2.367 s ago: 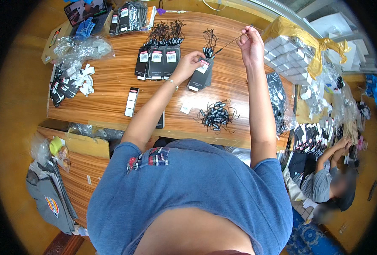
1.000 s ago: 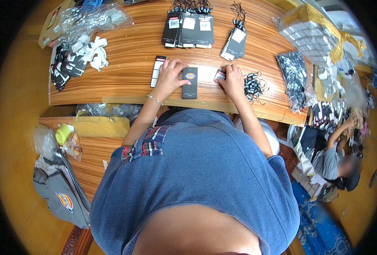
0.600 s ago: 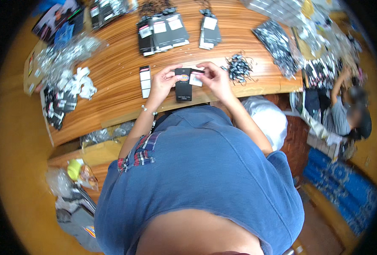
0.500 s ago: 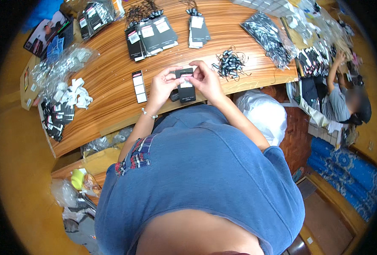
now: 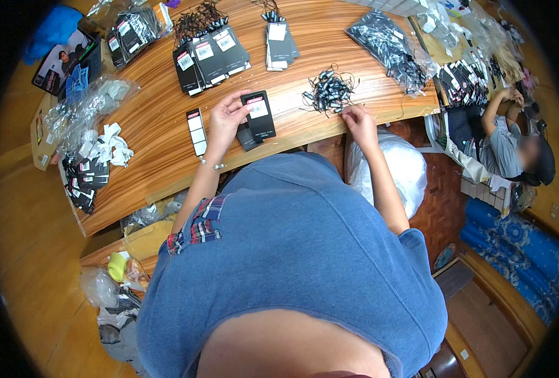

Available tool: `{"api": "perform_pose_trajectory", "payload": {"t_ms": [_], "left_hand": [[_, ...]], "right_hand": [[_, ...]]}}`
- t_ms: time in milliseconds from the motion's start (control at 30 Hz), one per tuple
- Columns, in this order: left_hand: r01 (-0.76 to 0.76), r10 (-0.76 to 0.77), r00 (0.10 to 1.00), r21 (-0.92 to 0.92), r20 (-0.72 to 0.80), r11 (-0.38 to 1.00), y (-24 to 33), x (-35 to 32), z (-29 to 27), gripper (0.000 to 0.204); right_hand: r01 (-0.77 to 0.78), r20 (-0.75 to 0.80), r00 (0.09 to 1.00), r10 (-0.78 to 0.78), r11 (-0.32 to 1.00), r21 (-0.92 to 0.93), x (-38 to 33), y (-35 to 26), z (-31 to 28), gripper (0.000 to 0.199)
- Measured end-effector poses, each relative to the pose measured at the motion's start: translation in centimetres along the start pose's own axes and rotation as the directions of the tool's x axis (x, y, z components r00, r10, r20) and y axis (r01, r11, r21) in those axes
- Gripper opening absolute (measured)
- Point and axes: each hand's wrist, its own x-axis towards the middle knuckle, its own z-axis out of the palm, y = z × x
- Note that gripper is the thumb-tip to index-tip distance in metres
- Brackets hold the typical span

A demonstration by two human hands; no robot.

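Between the thumb and fingers of my left hand (image 5: 228,120) is a black hang tag (image 5: 265,125) with a white sticker near its top. Partly under it, at the table's front edge, lies a dark tag stack (image 5: 247,137). To the left of that hand is a narrow sticker strip (image 5: 197,133) with white labels on black. My right hand (image 5: 361,126) is pinched at the near right edge of a pile of black tag strings (image 5: 331,91). Its fingertips close on a string there, though the exact grip is small to see.
Stickered tags with strings (image 5: 209,53) lie in stacks farther back, beside a smaller tag stack (image 5: 281,47). A clear bag of black strings (image 5: 386,47) sits back right. Plastic wrappers (image 5: 90,104) and crumpled white paper (image 5: 112,146) fill the left. A co-worker (image 5: 506,148) is at right.
My right hand has left the tag and moved right to the string pile. My left hand has shifted left, still holding the tag, which now tilts. The sticker on it is uncovered.
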Motion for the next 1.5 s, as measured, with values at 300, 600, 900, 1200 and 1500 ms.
{"api": "perform_pose_trajectory", "payload": {"t_ms": [300,600,900,1200,1500], "left_hand": [[0.023,-0.023,1.0,-0.045,-0.002,0.999,0.2,0.0,1.4,0.032],[0.019,-0.019,1.0,-0.035,-0.003,0.999,-0.1,-0.3,1.1,0.032],[-0.017,0.021,0.999,-0.074,0.045,0.997,-0.1,0.6,2.1,0.027],[-0.002,0.038,0.946,-0.109,0.323,0.994,2.6,0.9,5.7,0.017],[-0.173,0.191,0.905,-0.082,0.38,0.982,3.9,1.9,7.6,0.017]], "right_hand": [[0.003,-0.026,1.0,-0.007,0.986,-0.17,0.9,0.3,1.4,0.014],[-0.021,-0.063,0.998,0.028,0.994,0.109,2.2,2.0,1.2,0.01],[-0.286,0.125,0.957,0.262,0.771,0.569,3.3,-1.7,-3.1,0.039],[-0.363,0.271,0.918,0.288,0.344,0.866,3.5,-4.4,-4.4,0.024],[-0.276,0.263,0.961,0.089,0.406,0.871,4.2,-10.4,-3.2,0.01]]}}
